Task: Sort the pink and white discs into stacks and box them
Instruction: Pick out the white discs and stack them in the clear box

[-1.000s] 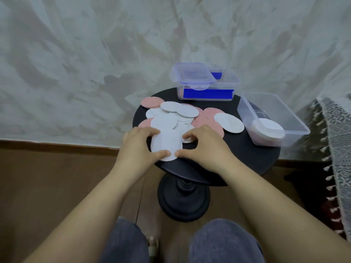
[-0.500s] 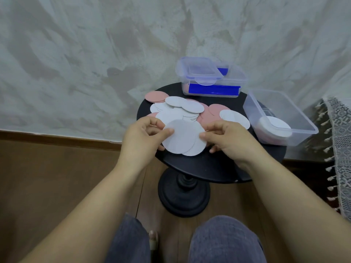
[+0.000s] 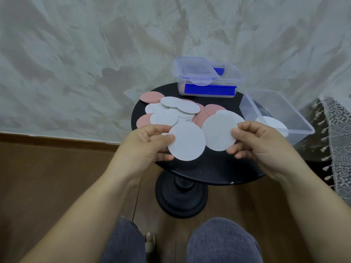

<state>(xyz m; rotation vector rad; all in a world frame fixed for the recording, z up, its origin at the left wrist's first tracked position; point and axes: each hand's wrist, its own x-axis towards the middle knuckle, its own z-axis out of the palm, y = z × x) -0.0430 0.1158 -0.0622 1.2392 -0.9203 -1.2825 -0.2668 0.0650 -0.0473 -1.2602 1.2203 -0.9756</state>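
My left hand (image 3: pixel 150 145) pinches a white disc (image 3: pixel 188 143) by its left edge, lifted above the near side of the round black table (image 3: pixel 209 169). My right hand (image 3: pixel 260 143) pinches another white disc (image 3: pixel 218 130) by its right edge, just right of the first. Behind them a loose pile of white discs (image 3: pixel 171 112) and pink discs (image 3: pixel 152 96) lies on the tabletop. An open clear box (image 3: pixel 296 118) at the right holds a stack of white discs (image 3: pixel 273 123).
A lidded clear box with blue clips (image 3: pixel 207 80) stands at the back of the table against the mottled wall. A lace cloth (image 3: pixel 340 141) hangs at the far right. Wooden floor and my knees lie below the table.
Both hands lifted white discs off the table, then drew apart, so each hand now holds its own disc; the right one moved rightward toward the open box.
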